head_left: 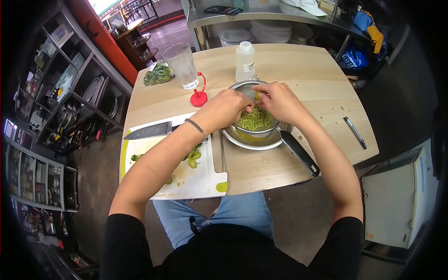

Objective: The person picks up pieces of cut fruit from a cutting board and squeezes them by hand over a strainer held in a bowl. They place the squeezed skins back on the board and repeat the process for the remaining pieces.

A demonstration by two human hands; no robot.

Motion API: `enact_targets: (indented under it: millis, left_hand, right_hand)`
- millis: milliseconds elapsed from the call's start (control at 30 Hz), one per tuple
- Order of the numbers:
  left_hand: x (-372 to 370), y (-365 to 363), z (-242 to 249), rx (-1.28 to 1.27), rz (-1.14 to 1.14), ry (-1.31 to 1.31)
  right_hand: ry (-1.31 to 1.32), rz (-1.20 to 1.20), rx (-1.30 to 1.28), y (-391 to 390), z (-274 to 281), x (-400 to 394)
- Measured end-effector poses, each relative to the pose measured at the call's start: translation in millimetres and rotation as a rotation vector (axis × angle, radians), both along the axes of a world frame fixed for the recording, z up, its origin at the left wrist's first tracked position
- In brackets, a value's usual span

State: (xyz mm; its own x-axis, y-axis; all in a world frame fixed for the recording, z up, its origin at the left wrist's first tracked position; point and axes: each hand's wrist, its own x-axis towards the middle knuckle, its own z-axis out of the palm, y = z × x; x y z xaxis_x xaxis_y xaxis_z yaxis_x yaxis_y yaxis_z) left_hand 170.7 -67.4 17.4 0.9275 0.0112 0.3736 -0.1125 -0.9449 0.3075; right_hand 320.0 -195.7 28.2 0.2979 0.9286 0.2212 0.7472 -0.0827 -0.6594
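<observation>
My right hand (278, 101) pinches a small green fruit piece (257, 95) over a strainer (273, 125) with a black handle (299, 153). Close beside it, my left hand (232, 106) is closed, fingertips over the strainer's left part; what they hold, if anything, is hidden. Pale green seedy pulp (255, 120) lies in the strainer, which rests in a wider metal bowl (254, 145). Under my left forearm is a white cutting board (200, 179) with several small green fruits (192, 163) and a knife (149, 131), its handle partly covered by my arm.
Behind the bowl stands a squeeze bottle (245, 63) without its cap. A red nozzle cap (199, 98), a clear glass (182, 65) and a bag of green produce (158, 73) are at the back left. A pen (355, 133) lies near the table's right edge.
</observation>
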Motion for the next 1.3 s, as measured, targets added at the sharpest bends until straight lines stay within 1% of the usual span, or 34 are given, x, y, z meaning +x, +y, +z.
enact_targets:
  millis: [67, 100, 133, 167, 233, 400, 467, 533, 567, 600, 633, 667, 700, 733, 767, 800, 867, 967, 1067, 1200, 1267, 1300]
  left_hand:
    - [-0.7, -0.9, 3.2, 0.017, -0.012, -0.005]
    - [0.7, 1.8, 0.8, 0.017, -0.010, -0.006]
    - [2.9, 5.2, -2.2, 0.022, -0.027, -0.071]
    - [4.5, 7.8, -5.1, 0.026, -0.044, -0.137]
    - [5.8, 6.3, -1.9, 0.011, -0.019, -0.155]
    - [2.4, 2.7, 6.6, -0.028, 0.005, -0.173]
    - [-1.5, 2.9, 9.7, -0.050, 0.023, -0.120]
    - [-4.9, 3.7, 7.8, -0.011, 0.011, -0.097]
    - [-6.6, 4.3, 6.1, 0.027, 0.000, -0.072]
    - [-7.3, 5.4, 4.7, 0.027, 0.003, -0.070]
    - [-7.5, 6.9, 3.6, 0.088, 0.020, -0.011]
    - [-7.5, 8.4, 2.7, 0.151, 0.036, 0.049]
    - [-7.4, 8.1, 3.8, 0.150, 0.037, 0.050]
    - [-7.0, 7.3, 4.6, 0.213, 0.049, 0.105]
    - [-6.1, 6.6, 5.8, 0.277, 0.060, 0.159]
    - [-5.2, 6.3, 5.6, 0.277, 0.060, 0.159]
    - [-4.1, 6.1, 5.2, 0.309, 0.077, 0.169]
    - [-2.3, 12.5, -2.3, 0.250, 0.056, 0.104]
    - [-3.3, 8.9, 1.3, 0.229, 0.040, 0.101]
    - [-3.5, 4.0, 4.6, 0.287, 0.061, 0.105]
    - [-5.1, 0.6, 10.8, 0.330, 0.105, 0.118]
    - [-5.0, 3.0, 9.9, 0.330, 0.105, 0.118]
  right_hand:
    - [-0.016, 0.004, 0.024, 0.3, 1.2, -2.6]
    - [0.150, 0.016, -0.027, 0.2, 2.5, -2.9]
    - [0.316, 0.028, -0.079, 0.2, 3.2, -3.0]
    - [0.315, 0.029, -0.080, 0.0, 3.3, -2.8]
    - [0.497, 0.055, -0.030, -0.4, 3.2, -2.4]
    - [0.602, 0.074, -0.014, -6.8, 13.7, -5.4]
    - [0.625, 0.078, -0.024, -7.1, 12.7, -1.1]
    - [0.514, 0.128, -0.139, -5.7, 10.2, 1.9]
    - [0.515, 0.131, -0.140, -7.0, 9.6, 0.0]
    - [0.253, 0.148, -0.168, -10.2, 12.4, -6.3]
    - [-0.010, 0.165, -0.194, -11.6, 13.5, -11.2]
    - [-0.009, 0.167, -0.194, -10.2, 10.8, -13.3]
    - [-0.135, 0.191, -0.192, -8.4, 7.6, -15.7]
    - [-0.261, 0.214, -0.190, -7.4, 6.3, -19.0]
    - [-0.248, 0.214, -0.182, -8.2, 8.0, -21.6]
    - [-0.248, 0.214, -0.182, -6.4, 3.7, -19.1]
    - [-0.413, 0.233, -0.094, -1.2, -8.6, -11.8]
    - [-0.423, 0.242, -0.039, -2.6, -4.7, -15.4]
    - [-0.437, 0.250, 0.029, -2.6, -7.0, -15.0]
    - [-0.449, 0.235, -0.016, -3.5, -1.9, -19.2]
    - [-0.320, 0.197, 0.010, -6.5, 4.6, -22.6]
    - [-0.319, 0.197, 0.010, -7.4, 6.6, -22.4]
